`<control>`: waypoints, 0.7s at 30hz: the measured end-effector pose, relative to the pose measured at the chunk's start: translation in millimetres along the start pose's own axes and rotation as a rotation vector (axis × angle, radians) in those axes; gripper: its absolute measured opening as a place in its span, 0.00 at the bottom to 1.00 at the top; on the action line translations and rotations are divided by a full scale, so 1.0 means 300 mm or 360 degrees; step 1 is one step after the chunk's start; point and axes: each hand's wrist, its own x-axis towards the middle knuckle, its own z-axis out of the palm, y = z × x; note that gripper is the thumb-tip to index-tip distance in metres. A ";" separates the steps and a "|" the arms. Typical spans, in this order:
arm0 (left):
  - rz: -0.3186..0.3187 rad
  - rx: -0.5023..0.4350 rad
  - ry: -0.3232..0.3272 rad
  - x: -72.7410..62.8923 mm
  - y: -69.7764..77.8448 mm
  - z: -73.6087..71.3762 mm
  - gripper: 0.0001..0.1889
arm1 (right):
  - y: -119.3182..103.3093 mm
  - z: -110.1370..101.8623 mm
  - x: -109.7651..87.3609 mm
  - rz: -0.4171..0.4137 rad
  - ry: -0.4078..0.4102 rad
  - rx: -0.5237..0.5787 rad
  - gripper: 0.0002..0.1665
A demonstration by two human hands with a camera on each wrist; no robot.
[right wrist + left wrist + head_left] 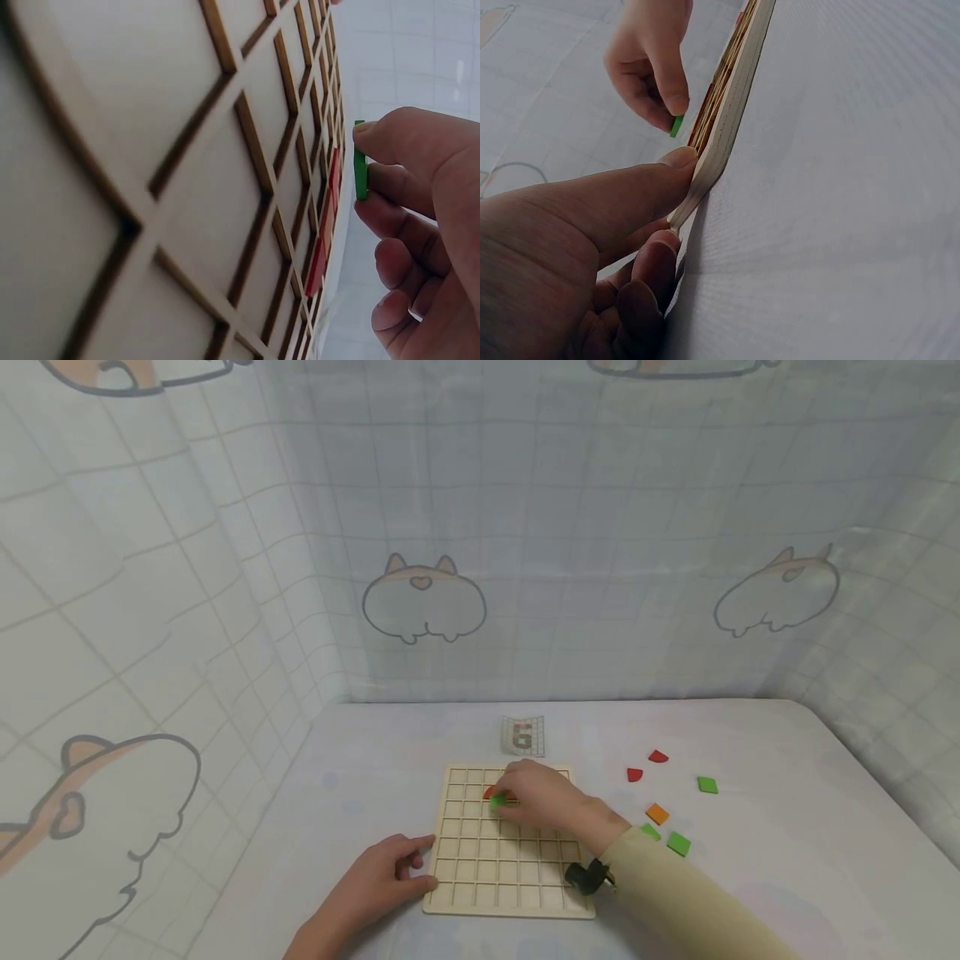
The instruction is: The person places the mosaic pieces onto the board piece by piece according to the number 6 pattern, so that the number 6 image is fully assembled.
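Observation:
A pale wooden grid board (465,893) lies on the table. At its left edge rests my left hand (378,881), the thumb and index finger spread apart and touching the rim; the left wrist view shows the thumb (630,199) against the board's side. My right hand (536,793) is above the upper part of the grid and pinches a green tile (361,161) between thumb and fingers. The tile is seen edge-on, apart from the board in the right wrist view. Red pieces (315,266) sit in grid cells, partly hidden by the right hand in the head view.
Right of the board lie red quarter-round pieces (634,774), an orange square (657,813) and several green pieces (678,843). A small pattern card (522,737) with a gridded figure is behind the board. A patterned curtain (600,568) stands around the table.

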 end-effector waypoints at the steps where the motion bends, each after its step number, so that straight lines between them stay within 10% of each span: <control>1: 0.0000 0.0004 0.0001 0.000 -0.001 0.000 0.34 | -0.003 0.002 0.002 -0.0003 -0.0003 -0.0007 0.04; 21: 0.0007 -0.0005 0.0019 0.001 -0.004 0.002 0.33 | -0.026 0.019 0.014 -0.0020 -0.0063 -0.0024 0.15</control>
